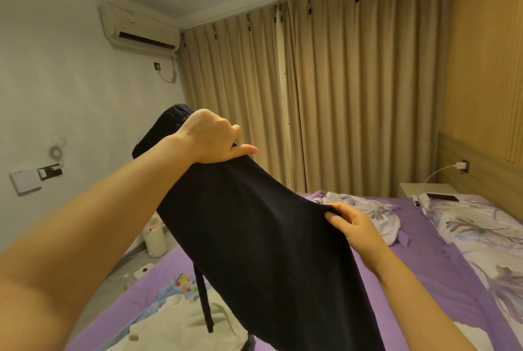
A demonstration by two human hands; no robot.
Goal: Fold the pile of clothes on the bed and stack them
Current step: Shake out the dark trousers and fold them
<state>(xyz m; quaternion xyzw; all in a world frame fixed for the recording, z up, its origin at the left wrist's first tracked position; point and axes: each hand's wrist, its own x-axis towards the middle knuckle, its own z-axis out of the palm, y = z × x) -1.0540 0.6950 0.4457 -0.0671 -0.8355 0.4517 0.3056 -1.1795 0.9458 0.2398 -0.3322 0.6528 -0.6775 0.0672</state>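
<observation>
- The bed [424, 260] with its purple sheet fills the near right.
- Your dark garment [254, 237] hangs in the air over the bed, a drawstring [204, 299] dangling from it.
- A pale pile [181, 322] of clothes lies near left on the bed.
- Your left hand [210, 139] grips the garment's top, raised high.
- Your right hand [353, 226] pinches its right edge, lower down.

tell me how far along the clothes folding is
Early on, it seems. Done: no folded stack shows on the bed. In hand: the left hand and right hand hold dark trousers up in the air, unfolded, a drawstring hanging. Left: a loose pile of pale clothes lies crumpled on the purple sheet below, unfolded.
</observation>
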